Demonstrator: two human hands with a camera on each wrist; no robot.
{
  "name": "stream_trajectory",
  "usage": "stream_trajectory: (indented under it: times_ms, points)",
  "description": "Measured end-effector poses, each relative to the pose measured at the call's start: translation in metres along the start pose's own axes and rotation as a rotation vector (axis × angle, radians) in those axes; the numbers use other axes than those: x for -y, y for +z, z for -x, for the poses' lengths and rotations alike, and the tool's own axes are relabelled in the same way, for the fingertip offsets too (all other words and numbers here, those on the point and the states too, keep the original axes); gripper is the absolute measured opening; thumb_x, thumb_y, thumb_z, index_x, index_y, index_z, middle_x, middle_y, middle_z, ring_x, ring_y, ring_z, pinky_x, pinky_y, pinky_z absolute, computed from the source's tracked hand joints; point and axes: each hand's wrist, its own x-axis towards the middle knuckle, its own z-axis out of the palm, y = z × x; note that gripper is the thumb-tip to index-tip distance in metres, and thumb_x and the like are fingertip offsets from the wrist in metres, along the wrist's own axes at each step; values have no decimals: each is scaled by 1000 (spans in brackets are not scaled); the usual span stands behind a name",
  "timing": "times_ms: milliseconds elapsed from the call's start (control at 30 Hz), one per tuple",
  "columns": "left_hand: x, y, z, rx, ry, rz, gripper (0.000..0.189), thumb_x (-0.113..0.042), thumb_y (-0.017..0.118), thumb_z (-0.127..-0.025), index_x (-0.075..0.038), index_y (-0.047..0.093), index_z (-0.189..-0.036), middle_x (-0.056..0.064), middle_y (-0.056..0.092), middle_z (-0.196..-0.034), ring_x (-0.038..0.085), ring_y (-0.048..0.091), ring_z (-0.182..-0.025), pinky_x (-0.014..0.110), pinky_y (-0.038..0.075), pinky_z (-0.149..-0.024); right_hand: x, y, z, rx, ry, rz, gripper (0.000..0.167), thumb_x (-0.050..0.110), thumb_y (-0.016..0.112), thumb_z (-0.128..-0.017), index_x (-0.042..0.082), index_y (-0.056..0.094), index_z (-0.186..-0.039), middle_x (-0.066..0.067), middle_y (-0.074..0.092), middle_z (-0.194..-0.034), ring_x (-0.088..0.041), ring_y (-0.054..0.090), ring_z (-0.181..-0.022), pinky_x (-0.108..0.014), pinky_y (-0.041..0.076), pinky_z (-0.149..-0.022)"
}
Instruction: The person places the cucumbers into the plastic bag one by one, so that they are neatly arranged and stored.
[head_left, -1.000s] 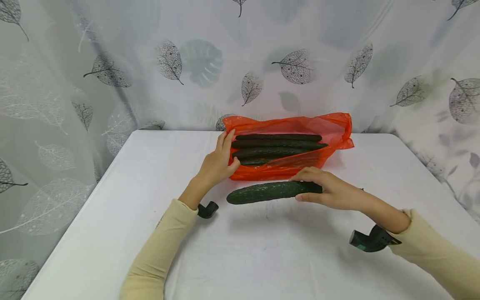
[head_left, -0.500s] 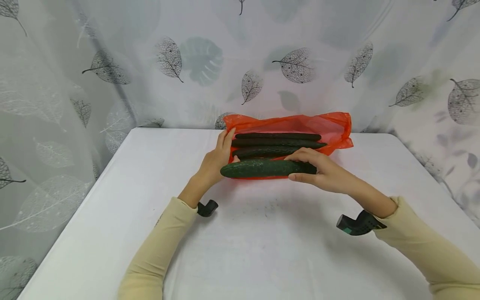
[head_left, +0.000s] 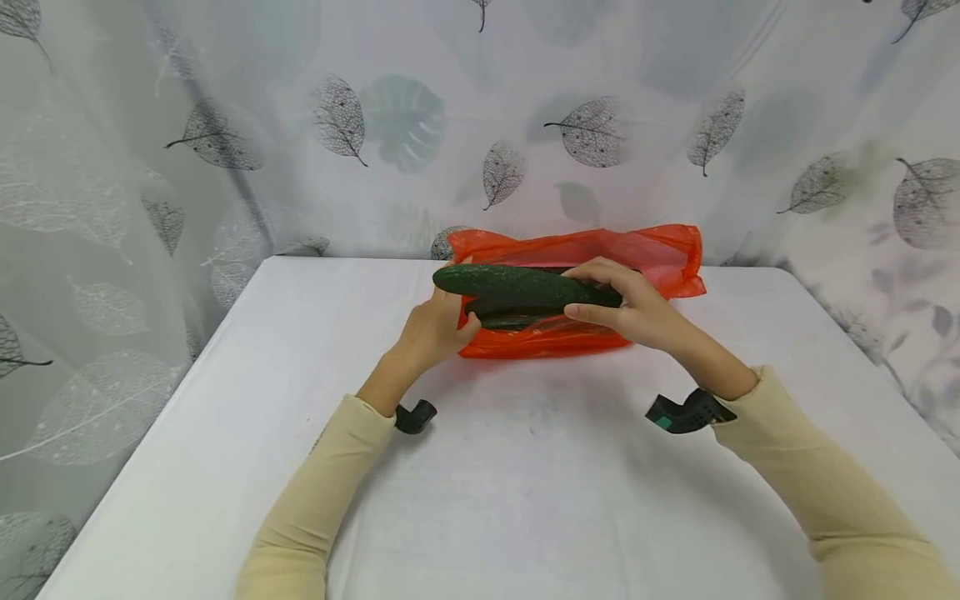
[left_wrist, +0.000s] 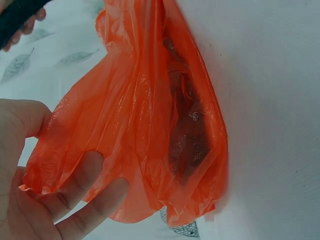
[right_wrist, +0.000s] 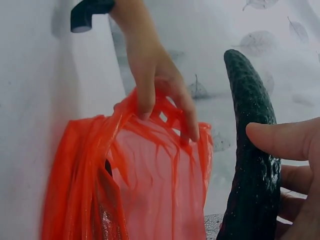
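A long dark-green cucumber [head_left: 502, 283] is pinched near its right end by my right hand [head_left: 641, 310], thumb on the near side and fingers on the far side. It lies crosswise over the mouth of a red plastic bag [head_left: 543, 343]. Inside the bag, more cucumbers [head_left: 504, 320] show partly below the held one, the rest hidden behind it. My left hand [head_left: 433, 327] grips the bag's left end, with thumb and fingers at the thin plastic [left_wrist: 125, 115]. In the right wrist view the held cucumber [right_wrist: 252, 170] points upward, beside the bag.
The bag sits at the back of a white-covered table [head_left: 495, 492], close to a leaf-printed curtain [head_left: 420, 200]. Black wrist cameras stick out below both forearms, the right one [head_left: 686, 412] above the tabletop.
My right hand has carried the cucumber away from me and slightly left, from in front of the bag to over its mouth. The left hand has stayed at the bag's left end.
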Motion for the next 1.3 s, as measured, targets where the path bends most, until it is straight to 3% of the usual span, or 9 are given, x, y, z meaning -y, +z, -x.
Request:
stream_trajectory:
  times_ms: [100,233,400,500,633,767,1000,1300]
  points:
    - [1,1,1,-19,32,-44,68,-14,57,-91,6,25,-147,18,44,-102,16,36,-43,25,32,-43,-4,1,-8,-3,27,-13,41,8,67,-89,5,60,-129,-7,57,-120,-18,46,-107,-29,43,-86]
    - [1,1,1,-40,50,-48,69,-13,57,-91,4,23,-148,22,42,-121,17,37,-43,25,33,-42,-7,2,-18,3,39,-34,40,12,67,-90,7,59,-130,-6,56,-123,-18,46,-108,-31,42,-88]
    - [2,1,-1,-34,51,-42,73,-13,56,-91,1,18,-151,20,33,-142,17,38,-44,25,33,-43,-11,2,-28,-20,32,-33,42,11,68,-89,6,59,-130,-9,55,-126,-24,44,-115,-42,37,-96]
    - [2,0,-2,-21,36,-39,74,-14,55,-90,1,16,-152,20,29,-147,17,37,-44,25,32,-42,-17,5,-35,-50,11,-30,41,11,70,-88,6,61,-128,-9,56,-123,-21,43,-112,-39,37,-94]
    - [2,-1,-1,-10,24,-42,75,-15,53,-90,0,16,-153,20,29,-148,17,36,-44,25,31,-42,-29,10,-43,-81,-48,-39,39,7,71,-86,5,63,-124,-9,56,-118,-18,42,-106,-31,37,-88]
    - [1,0,0,-4,20,-42,71,-16,53,-90,3,20,-151,24,33,-145,19,39,-44,28,35,-44,-43,14,-47,-73,-81,-32,39,5,71,-86,3,63,-123,-10,55,-114,-19,41,-104,-30,36,-86]
    - [0,0,2,1,29,-51,68,-16,53,-91,5,24,-148,26,34,-143,21,44,-47,32,43,-49,-65,20,-49,-58,-83,-16,42,7,71,-86,3,60,-127,-12,57,-120,-22,43,-108,-32,35,-92]
    - [0,2,2,-39,53,-34,65,-10,53,-89,3,27,-147,25,29,-147,16,35,-43,25,33,-43,-77,17,-51,-157,-92,-39,46,-3,71,-83,-1,59,-127,-15,57,-121,-19,47,-109,-31,35,-97]
